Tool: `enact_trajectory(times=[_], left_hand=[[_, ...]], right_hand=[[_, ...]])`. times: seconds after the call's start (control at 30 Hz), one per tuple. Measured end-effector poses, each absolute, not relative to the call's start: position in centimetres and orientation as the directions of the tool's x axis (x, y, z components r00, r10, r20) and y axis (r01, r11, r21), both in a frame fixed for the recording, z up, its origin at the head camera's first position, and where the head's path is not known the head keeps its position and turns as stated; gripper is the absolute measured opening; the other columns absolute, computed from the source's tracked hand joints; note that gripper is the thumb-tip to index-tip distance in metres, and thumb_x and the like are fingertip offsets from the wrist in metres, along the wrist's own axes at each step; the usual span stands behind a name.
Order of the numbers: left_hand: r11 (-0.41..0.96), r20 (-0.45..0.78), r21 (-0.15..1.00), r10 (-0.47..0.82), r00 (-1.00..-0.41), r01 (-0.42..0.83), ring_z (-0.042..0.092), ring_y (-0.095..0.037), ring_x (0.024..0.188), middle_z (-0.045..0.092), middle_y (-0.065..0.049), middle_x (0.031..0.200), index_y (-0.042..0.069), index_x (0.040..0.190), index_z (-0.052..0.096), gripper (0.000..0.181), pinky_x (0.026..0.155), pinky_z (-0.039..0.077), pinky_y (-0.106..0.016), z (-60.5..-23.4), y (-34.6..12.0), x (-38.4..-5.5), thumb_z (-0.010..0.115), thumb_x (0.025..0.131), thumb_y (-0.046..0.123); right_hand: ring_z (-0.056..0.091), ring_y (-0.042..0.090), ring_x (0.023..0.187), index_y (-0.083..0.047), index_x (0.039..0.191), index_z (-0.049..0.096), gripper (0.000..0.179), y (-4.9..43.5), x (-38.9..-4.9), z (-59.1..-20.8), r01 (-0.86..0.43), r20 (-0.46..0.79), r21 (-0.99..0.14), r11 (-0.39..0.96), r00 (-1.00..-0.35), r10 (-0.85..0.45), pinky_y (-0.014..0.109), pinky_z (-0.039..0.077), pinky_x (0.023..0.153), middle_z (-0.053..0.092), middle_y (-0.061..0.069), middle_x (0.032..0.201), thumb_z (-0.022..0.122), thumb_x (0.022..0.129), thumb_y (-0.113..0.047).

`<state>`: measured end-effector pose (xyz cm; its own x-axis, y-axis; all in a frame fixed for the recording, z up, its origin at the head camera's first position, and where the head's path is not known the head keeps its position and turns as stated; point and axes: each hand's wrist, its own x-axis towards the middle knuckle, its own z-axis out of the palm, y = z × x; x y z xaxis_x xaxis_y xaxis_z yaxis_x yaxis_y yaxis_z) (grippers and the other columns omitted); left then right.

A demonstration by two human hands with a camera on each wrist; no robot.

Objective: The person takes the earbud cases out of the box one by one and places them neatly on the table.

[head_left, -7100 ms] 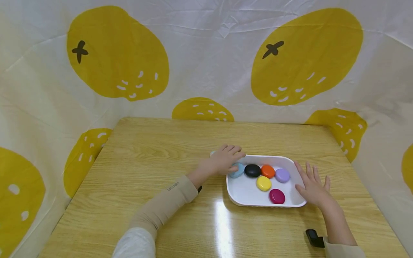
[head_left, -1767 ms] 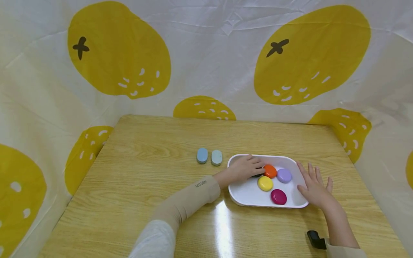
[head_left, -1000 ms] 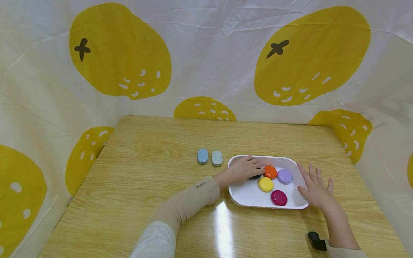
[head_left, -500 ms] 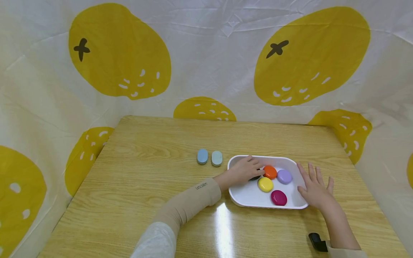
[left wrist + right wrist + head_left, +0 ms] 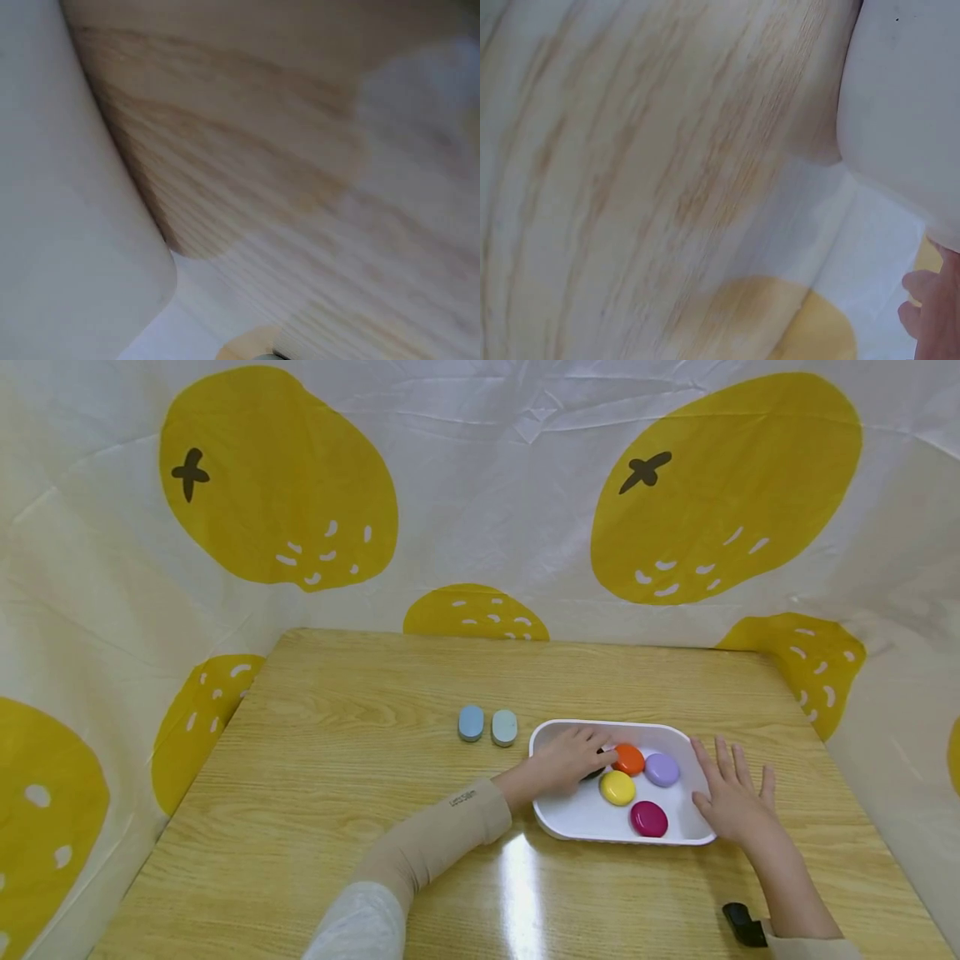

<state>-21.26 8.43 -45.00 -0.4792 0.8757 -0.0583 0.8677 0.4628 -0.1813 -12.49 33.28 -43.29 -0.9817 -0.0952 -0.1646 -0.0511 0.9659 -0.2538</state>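
Observation:
In the head view my left hand (image 5: 567,762) reaches over the left end of a white tray (image 5: 555,827). Its fingers bend over a glossy black disc (image 5: 595,772), mostly hidden beneath them. An orange disc (image 5: 628,760) lies right at the fingertips. Yellow (image 5: 617,787), lilac (image 5: 662,770) and crimson discs (image 5: 649,819) rest on the tray floor. At the tray's right rim, my right hand (image 5: 731,802) lies with fingers spread and straight. Two small rounded pieces, one blue (image 5: 471,723) and one pale green (image 5: 504,727), stand side by side on the table, left of the tray.
The wooden table (image 5: 337,743) backs onto a white sheet (image 5: 487,485) printed with large yellow fruit. A black fitting (image 5: 742,925) sits by the right wrist. The wrist views show mostly the tray's outer wall (image 5: 75,187) and wood grain.
Since the oldest frame, the light blue piece has left the tray and two pieces now show on the table. My left hand has moved right, onto the black disc. The right hand stays put.

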Motion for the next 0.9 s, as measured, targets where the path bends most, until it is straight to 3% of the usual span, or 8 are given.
enact_trajectory(times=[0.13,0.3,0.5,0.77,0.9], left_hand=[[0.514,-0.035,-0.113,0.853,-0.520,0.850,0.039,-0.021,0.116,0.037,-0.002,0.133,0.026,0.133,0.037,0.053,0.097,0.036,-0.032,-44.3,8.0,-21.2,0.060,0.086,0.024],[0.593,-0.028,-0.118,0.799,-0.600,0.796,0.039,-0.019,0.107,0.036,-0.002,0.126,0.025,0.135,0.035,0.067,0.089,0.040,-0.029,-42.8,6.9,-21.3,0.069,0.078,0.029],[0.686,0.025,-0.037,0.728,-0.686,0.727,0.039,-0.024,0.110,0.036,-0.007,0.129,0.021,0.130,0.040,0.061,0.094,0.038,-0.037,-41.4,3.7,-21.9,0.070,0.077,0.028],[0.735,0.156,0.182,0.634,-0.758,0.653,0.043,-0.025,0.097,0.041,-0.011,0.115,0.014,0.124,0.043,0.061,0.086,0.041,-0.036,-41.0,-0.4,-22.5,0.072,0.073,0.032],[0.772,0.188,0.183,0.580,-0.793,0.608,0.045,-0.029,0.098,0.042,-0.014,0.114,0.013,0.120,0.043,0.057,0.087,0.040,-0.040,-40.6,-2.0,-22.8,0.073,0.073,0.027]], right_hand=[[-0.014,0.046,0.132,-0.018,0.147,-0.005,0.080,33.3,-12.5,-43.3,-0.054,-0.161,-0.250,0.967,-0.982,-0.096,0.059,-0.027,0.092,-0.009,0.027,0.147,0.050,0.089,-0.018],[-0.013,0.047,0.132,-0.017,0.147,-0.005,0.080,33.2,-12.5,-43.3,-0.052,-0.163,-0.246,0.968,-0.982,-0.094,0.059,-0.027,0.092,-0.009,0.027,0.147,0.050,0.089,-0.018],[-0.013,0.047,0.132,-0.015,0.147,-0.004,0.080,33.2,-12.5,-43.2,-0.056,-0.164,-0.239,0.969,-0.982,-0.097,0.059,-0.027,0.092,-0.008,0.027,0.147,0.051,0.089,-0.019],[-0.010,0.046,0.133,-0.015,0.147,-0.004,0.079,33.2,-12.4,-43.2,-0.082,-0.147,-0.233,0.969,-0.982,-0.118,0.059,-0.026,0.093,-0.007,0.027,0.147,0.050,0.089,-0.019],[-0.008,0.047,0.133,-0.016,0.147,-0.003,0.079,33.0,-12.4,-43.2,-0.084,-0.138,-0.238,0.968,-0.983,-0.119,0.060,-0.025,0.093,-0.005,0.027,0.147,0.050,0.089,-0.019]])
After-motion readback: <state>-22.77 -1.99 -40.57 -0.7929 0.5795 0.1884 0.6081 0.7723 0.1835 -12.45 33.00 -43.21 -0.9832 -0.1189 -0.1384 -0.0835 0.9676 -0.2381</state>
